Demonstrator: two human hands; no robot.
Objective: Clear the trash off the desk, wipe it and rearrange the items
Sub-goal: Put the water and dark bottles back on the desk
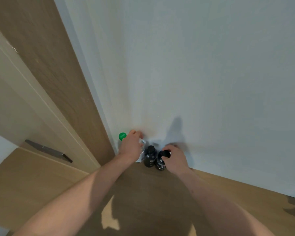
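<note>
Several bottles stand in a row on the wooden floor against the white wall. A clear bottle with a green cap (122, 136) is at the far left by the door frame. My left hand (131, 145) is closed around the top of a clear bottle (142, 151) next to it. A black bottle (149, 156) stands free in the middle. My right hand (174, 158) grips the cap of a second black bottle (161, 161) with a printed label.
A wooden door frame (70, 92) rises on the left, with a beige door and a dark metal bar (48, 150) low on it. The white wall (194, 74) fills the view ahead. Wooden floor (228, 193) spreads toward me.
</note>
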